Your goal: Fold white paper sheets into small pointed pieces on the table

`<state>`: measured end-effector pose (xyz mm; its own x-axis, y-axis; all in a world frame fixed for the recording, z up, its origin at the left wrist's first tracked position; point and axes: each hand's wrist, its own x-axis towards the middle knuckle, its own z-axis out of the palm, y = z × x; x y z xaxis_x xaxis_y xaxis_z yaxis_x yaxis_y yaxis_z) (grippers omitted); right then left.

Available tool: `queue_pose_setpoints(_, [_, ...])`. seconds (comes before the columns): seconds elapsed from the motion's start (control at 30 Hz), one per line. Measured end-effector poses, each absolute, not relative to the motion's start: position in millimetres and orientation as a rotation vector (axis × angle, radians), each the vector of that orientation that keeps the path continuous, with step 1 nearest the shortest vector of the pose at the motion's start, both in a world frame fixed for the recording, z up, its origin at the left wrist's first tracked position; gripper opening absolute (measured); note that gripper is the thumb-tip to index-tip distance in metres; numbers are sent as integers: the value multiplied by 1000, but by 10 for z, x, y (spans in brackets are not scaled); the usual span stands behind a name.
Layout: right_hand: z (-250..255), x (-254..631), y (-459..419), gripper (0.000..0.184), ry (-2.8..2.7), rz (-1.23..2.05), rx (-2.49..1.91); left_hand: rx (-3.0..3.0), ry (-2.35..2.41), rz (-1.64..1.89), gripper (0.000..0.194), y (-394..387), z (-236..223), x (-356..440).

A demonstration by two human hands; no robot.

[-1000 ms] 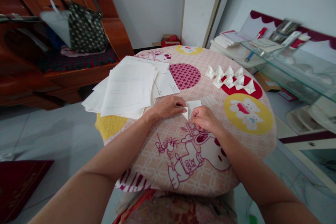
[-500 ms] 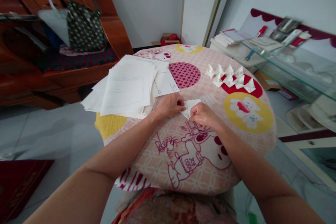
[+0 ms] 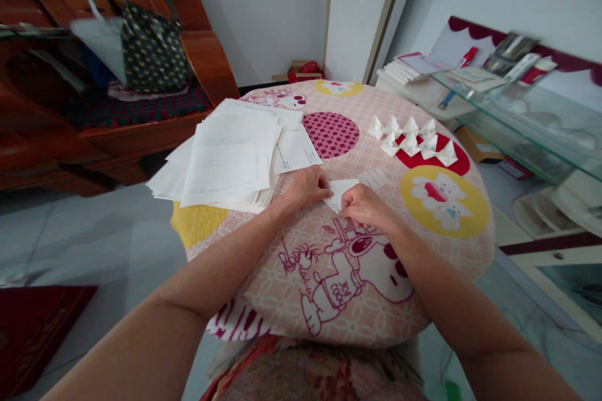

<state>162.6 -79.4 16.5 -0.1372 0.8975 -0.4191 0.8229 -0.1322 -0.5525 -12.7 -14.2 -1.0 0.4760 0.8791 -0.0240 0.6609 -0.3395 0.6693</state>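
A small piece of folded white paper point(image 3: 339, 192) lies on the round table between my two hands. My left hand point(image 3: 308, 188) has its fingers closed on the paper's left corner. On the paper's right side, my right hand point(image 3: 364, 205) is curled, with thumb and fingers pressed onto its edge. The fingertips of both hands partly cover the paper. Left of my hands spreads a pile of white sheets point(image 3: 230, 156), some with faint print. Several folded paper shapes point(image 3: 411, 143) with upright points stand in two rows at the back right.
A patterned cloth point(image 3: 301, 269) covers the round table. To the right is a glass shelf point(image 3: 522, 113) with cups, pens and papers. A wooden bench point(image 3: 145, 128) at the left bears a dark patterned bag point(image 3: 153, 50). A red box point(image 3: 42, 332) is on the floor.
Hardly anything differs. Both hands stay on the folded paper, and the piece between them has shifted only very slightly.
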Motion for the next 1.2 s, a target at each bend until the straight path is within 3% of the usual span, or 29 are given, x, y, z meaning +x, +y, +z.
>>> queue_pose_setpoints(0.73, [173,1633,-816,12,-2004,1118,-1983,2085,1294,417,12,-138,1,-117])
queue_pose_setpoints(0.93, [177,1577,-876,10,-2089,708,-2007,2103,1287,441,14,-136,-6,-106])
queue_pose_setpoints(1.1, [198,1563,-960,51,-2251,488,-1915,2101,1296,396,11,-145,26,-98])
queue_pose_setpoints(1.2, [228,1578,-967,51,-2358,501,-1854,2106,1294,400,11,-142,27,-97])
